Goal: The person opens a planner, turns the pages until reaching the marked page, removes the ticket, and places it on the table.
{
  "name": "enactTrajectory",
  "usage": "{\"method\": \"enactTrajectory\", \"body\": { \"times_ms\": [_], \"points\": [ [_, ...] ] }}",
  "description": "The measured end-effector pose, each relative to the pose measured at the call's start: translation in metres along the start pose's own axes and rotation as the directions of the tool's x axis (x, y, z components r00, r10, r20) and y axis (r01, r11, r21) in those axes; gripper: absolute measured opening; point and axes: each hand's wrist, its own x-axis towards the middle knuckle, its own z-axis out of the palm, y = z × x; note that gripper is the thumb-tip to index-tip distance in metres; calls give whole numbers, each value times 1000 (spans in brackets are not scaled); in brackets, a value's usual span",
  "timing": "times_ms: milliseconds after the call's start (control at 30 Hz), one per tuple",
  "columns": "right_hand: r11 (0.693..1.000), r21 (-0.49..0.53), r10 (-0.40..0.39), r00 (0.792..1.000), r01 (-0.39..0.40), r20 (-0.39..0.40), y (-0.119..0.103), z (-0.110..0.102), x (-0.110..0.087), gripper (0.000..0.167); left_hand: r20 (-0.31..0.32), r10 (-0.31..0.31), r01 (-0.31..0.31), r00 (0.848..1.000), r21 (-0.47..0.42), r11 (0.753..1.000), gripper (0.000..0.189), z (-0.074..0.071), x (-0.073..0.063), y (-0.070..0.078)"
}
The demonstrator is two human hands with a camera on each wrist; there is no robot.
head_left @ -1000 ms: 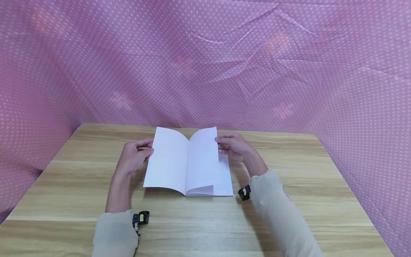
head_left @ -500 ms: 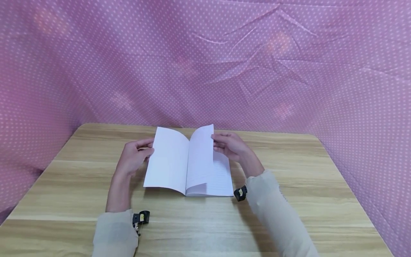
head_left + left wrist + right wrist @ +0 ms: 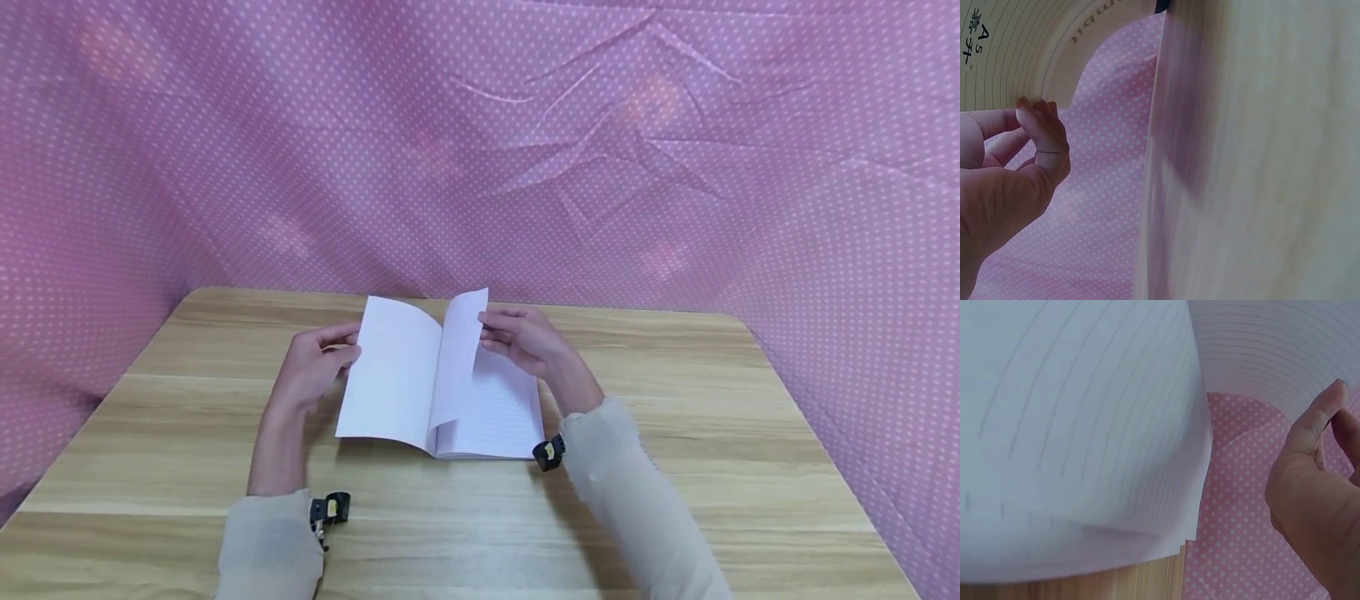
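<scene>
An open notebook (image 3: 390,367) with ruled white pages lies near the middle of the wooden table, its left side lifted. My left hand (image 3: 307,371) pinches the outer edge of that left side between thumb and fingers. In the left wrist view the cover (image 3: 1004,56) shows lines, "A5" and other printing. On the other side, my right hand (image 3: 525,340) pinches the outer edge of a raised page (image 3: 456,358), which curves up and leftward from the spine. Beneath it the right-hand pages (image 3: 1097,412) show ruled lines, curling at their edge in the right wrist view.
The wooden table (image 3: 712,450) has rounded far corners. A pink cloth (image 3: 480,167) with white dots hangs behind it and along both sides. Black wrist cameras (image 3: 550,452) sit at both cuffs.
My right hand has moved left with the page, which now stands more upright and curls toward the spine. More of the ruled page beneath shows. My left hand stays in place.
</scene>
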Motion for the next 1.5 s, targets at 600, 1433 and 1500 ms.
{"method": "enactTrajectory", "body": {
  "times_ms": [600,1433,1500],
  "points": [
    [998,65,-11,1000,11,2,13,29,9,14,-3,18,-18,1000,-14,1000,44,-1,-2,-1],
    [995,99,10,1000,-11,5,29,57,20,11,-13,23,-24,1000,-29,999,43,-2,-4,2],
    [995,95,9,1000,-9,2,30,58,20,10,-11,24,-25,1000,-34,999,43,-1,-4,2]
  ]
}}
